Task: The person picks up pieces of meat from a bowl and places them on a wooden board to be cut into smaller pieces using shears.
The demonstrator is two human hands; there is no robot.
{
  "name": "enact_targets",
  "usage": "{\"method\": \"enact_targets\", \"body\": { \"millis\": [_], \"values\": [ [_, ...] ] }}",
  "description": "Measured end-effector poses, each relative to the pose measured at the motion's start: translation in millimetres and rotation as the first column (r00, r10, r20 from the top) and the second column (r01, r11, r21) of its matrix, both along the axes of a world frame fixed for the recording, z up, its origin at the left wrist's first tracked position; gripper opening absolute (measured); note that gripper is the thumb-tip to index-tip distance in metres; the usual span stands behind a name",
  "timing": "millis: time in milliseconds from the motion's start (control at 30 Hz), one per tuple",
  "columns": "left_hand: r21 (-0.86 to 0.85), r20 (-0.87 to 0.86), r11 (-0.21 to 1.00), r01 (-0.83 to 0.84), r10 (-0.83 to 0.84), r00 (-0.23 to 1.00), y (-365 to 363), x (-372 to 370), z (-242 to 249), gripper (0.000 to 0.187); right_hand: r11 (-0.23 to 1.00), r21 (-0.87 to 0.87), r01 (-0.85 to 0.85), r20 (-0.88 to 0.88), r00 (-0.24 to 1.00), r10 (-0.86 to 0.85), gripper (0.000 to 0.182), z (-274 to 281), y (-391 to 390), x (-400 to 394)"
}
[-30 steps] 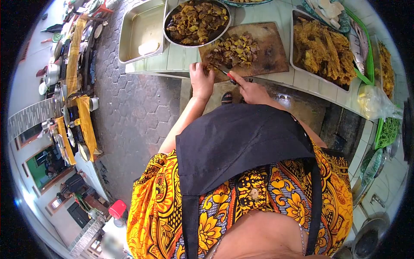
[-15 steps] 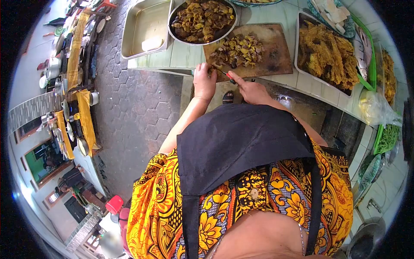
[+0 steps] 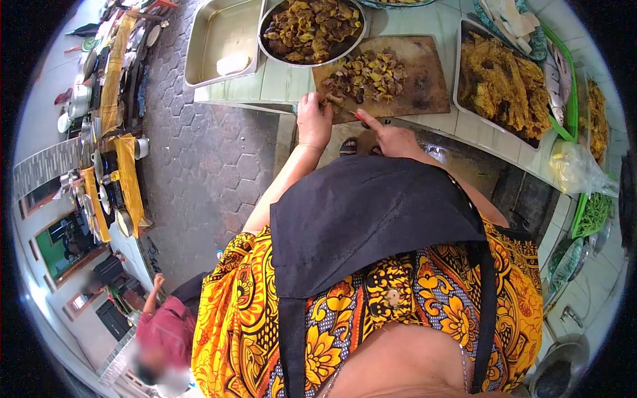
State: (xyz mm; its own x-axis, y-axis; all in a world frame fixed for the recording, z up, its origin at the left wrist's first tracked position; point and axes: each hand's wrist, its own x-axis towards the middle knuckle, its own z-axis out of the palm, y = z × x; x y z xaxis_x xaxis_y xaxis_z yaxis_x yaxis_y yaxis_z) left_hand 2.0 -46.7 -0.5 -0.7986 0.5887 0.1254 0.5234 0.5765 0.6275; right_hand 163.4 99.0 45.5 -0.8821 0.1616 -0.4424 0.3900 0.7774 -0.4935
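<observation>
My right hand grips a knife with some red on its handle, the forefinger stretched along it. The blade points left across the near edge of a worn wooden cutting board. My left hand is curled at the board's near left corner, its fingertips on a brown piece of meat by the blade's tip. Farther in on the board lies a heap of chopped yellow-brown meat. Behind it, a round metal bowl holds larger cooked yellow-brown pieces.
Left of the bowl stands a steel tray with a white item inside. At right are a tray of fried food, a fish, a plastic bag and green vegetables. A person in a maroon shirt is at lower left.
My right hand has shifted slightly right with the knife. The person in maroon has come further into view at the lower left, and the red container there no longer shows.
</observation>
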Motion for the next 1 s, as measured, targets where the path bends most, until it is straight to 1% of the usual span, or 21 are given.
{"method": "enact_targets", "body": {
  "millis": [33, 100, 133, 200, 267, 333, 367, 433, 467, 500, 533, 567, 600, 667, 700, 733, 767, 833, 900, 967, 1000],
  "values": [
    [0.002, 0.002, 1.0, -0.002, 0.002, 1.0, 0, -1, -3, 0.023, 1.0, 0.004, -0.006, 0.02, 1.0, 0.006, 0.076, 3, 4, 7],
    [0.079, -0.05, 0.996, -0.035, 0.039, 0.998, 0, -5, -7, 0.019, 1.0, 0.012, -0.013, 0.039, 0.999, 0.013, 0.076, 8, 12, 17],
    [0.08, -0.049, 0.996, -0.037, 0.041, 0.998, -2, -6, -7, 0.019, 1.0, 0.01, -0.014, 0.055, 0.998, 0.013, 0.076, 10, 15, 20],
    [0.079, 0.018, 0.992, -0.101, 0.1, 0.995, -3, -10, -5, 0.017, 1.0, 0.01, -0.009, 0.069, 0.998, 0.008, 0.076, 7, 19, 26],
    [0.054, 0.037, 0.994, -0.093, 0.091, 0.995, -5, -10, -4, 0.018, 1.0, -0.008, -0.02, -0.047, 0.999, 0.02, 0.076, -4, 19, 29],
    [0.147, 0.023, 0.986, 0.08, -0.084, 0.996, -5, -8, 5, 0.022, 1.0, 0.001, -0.019, -0.062, 0.998, 0.019, 0.075, -6, 18, 30],
    [0.146, 0.022, 0.986, 0.078, -0.082, 0.996, -4, -8, 8, 0.022, 1.0, 0.009, -0.018, -0.077, 0.997, 0.019, 0.075, -6, 18, 30],
    [0.052, -0.131, 0.978, 0.2, -0.192, 0.973, -2, -5, 13, 0.025, 1.0, 0.005, 0.0, -0.094, 0.996, 0.001, 0.074, -1, 13, 32],
    [0.051, -0.131, 0.978, 0.202, -0.194, 0.972, -1, -5, 15, 0.025, 1.0, 0.005, 0.02, -0.113, 0.993, -0.019, 0.073, 2, 11, 33],
    [0.028, -0.052, 0.987, 0.159, -0.157, 0.986, 1, -5, 16, 0.024, 1.0, 0.005, 0.022, -0.114, 0.993, -0.021, 0.073, 5, 9, 33],
    [0.0, 0.028, 0.993, 0.119, -0.118, 0.993, 2, -4, 17, 0.024, 0.997, -0.03, 0.066, -0.1, 0.993, -0.069, 0.072, 9, 7, 33],
    [-0.001, 0.028, 0.993, 0.122, -0.122, 0.992, 4, -3, 18, 0.024, 0.992, -0.064, 0.11, -0.084, 0.99, -0.115, 0.071, 10, 4, 32],
    [-0.034, 0.014, 0.993, 0.111, -0.111, 0.994, 5, -2, 18, 0.023, 0.992, -0.065, 0.112, -0.084, 0.99, -0.117, 0.071, 9, 2, 32],
    [-0.068, -0.002, 0.993, 0.101, -0.101, 0.995, 7, -1, 17, 0.023, 0.981, -0.104, 0.161, -0.126, 0.977, -0.174, 0.069, 6, -2, 30],
    [-0.064, 0.039, 0.996, 0.065, -0.063, 0.997, 9, -1, 14, 0.022, 0.981, -0.105, 0.163, -0.127, 0.976, -0.176, 0.069, 8, -4, 27],
    [-0.061, 0.08, 0.998, 0.028, -0.023, 0.997, 10, -1, 12, 0.022, 0.975, -0.134, 0.178, -0.09, 0.978, -0.191, 0.068, 10, -6, 24],
    [-0.062, 0.079, 0.998, 0.029, -0.024, 0.997, 10, 1, 10, 0.022, 0.968, -0.162, 0.192, -0.054, 0.978, -0.203, 0.067, 11, -7, 22],
    [0.014, 0.045, 1.0, 0.003, -0.003, 0.999, 10, 4, 8, 0.014, 0.968, -0.167, 0.187, -0.062, 0.978, -0.2, 0.067, 10, -8, 19],
    [0.007, 0.056, 1.0, 0.007, -0.007, 0.998, 11, 3, 7, 0.014, 0.968, -0.17, 0.183, -0.07, 0.978, -0.197, 0.066, 4, -8, 19],
    [-0.003, 0.065, 1.0, 0.005, -0.004, 0.998, 11, 2, 6, 0.014, 0.974, -0.176, 0.143, -0.161, 0.972, -0.172, 0.071, -7, -11, 18],
    [-0.022, 0.048, 1.0, 0.003, -0.001, 0.999, 12, 1, 6, 0.014, 0.974, -0.176, 0.141, -0.162, 0.972, -0.17, 0.071, -6, -11, 17]
  ]
}}
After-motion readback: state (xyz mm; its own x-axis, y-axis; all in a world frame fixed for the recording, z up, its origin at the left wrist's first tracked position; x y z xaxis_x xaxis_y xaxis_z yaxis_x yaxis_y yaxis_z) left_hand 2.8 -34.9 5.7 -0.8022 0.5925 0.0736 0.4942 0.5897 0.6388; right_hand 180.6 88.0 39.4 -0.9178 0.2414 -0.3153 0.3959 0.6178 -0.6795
